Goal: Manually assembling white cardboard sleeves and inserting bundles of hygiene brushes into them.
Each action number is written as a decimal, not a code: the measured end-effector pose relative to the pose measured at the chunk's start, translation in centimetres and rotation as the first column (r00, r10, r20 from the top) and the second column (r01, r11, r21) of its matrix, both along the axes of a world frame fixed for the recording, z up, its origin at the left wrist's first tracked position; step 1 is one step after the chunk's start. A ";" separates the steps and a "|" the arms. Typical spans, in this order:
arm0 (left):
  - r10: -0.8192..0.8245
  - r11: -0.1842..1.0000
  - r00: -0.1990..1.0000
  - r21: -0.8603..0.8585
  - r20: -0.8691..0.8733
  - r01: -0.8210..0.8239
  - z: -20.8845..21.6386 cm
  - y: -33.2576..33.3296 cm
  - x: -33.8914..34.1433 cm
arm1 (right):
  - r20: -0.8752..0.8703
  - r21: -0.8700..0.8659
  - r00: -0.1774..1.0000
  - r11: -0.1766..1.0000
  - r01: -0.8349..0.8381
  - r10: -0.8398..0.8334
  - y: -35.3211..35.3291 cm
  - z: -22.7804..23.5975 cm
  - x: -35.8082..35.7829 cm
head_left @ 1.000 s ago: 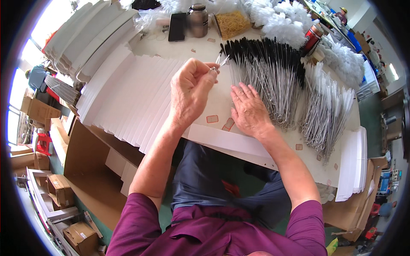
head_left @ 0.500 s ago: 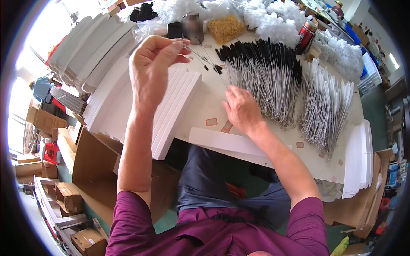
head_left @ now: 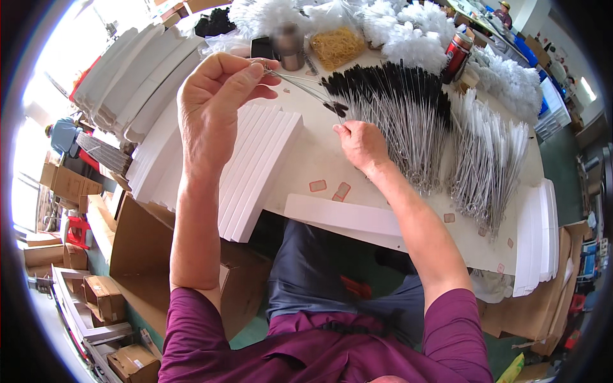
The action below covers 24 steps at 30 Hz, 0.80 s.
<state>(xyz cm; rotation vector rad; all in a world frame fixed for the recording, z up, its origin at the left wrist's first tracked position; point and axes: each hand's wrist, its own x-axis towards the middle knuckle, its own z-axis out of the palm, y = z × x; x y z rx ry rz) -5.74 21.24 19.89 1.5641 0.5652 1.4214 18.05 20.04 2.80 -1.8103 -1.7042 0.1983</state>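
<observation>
My left hand (head_left: 214,105) is raised over the left of the table, thumb and fingers pinched on the looped wire ends of a few thin wire brushes (head_left: 299,83). Their wires slant right and down to small black bristle heads (head_left: 336,109). Just below those heads, my right hand (head_left: 364,145) is closed, its fingertips pinching what looks like the wire of another brush, mostly hidden. Beside it lies a large spread of black-headed wire brushes (head_left: 408,127), heads pointing away from me. Further right is a bundle of similar brushes with white heads (head_left: 488,159).
White long cartons (head_left: 262,166) lie left on the table (head_left: 290,172), and a white strip (head_left: 338,214) runs along its near edge. At the back are a metal cup (head_left: 289,48), yellow rubber bands (head_left: 337,48), white fluffy bundles (head_left: 408,32) and a red flask (head_left: 457,56).
My left hand has shifted slightly left. The right hand has risen a little and closed more, and the black heads now sit bunched together just above its fingertips.
</observation>
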 end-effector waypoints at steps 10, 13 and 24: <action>-0.222 0.974 0.925 -0.022 -0.309 0.227 -2.7 -1.5 -0.9 | -0.051 0.015 0.997 0.998 -0.064 0.065 -1.0 -0.5 0.9; -0.268 0.963 0.907 -0.081 -0.325 0.256 -3.0 -3.4 -0.7 | -0.083 0.016 0.996 0.999 -0.041 0.043 -0.6 -0.9 1.0; -0.165 0.981 0.986 -0.101 -0.007 0.164 -2.0 -4.2 -3.0 | -0.042 -0.069 0.991 0.990 0.123 -0.126 0.1 -0.8 0.6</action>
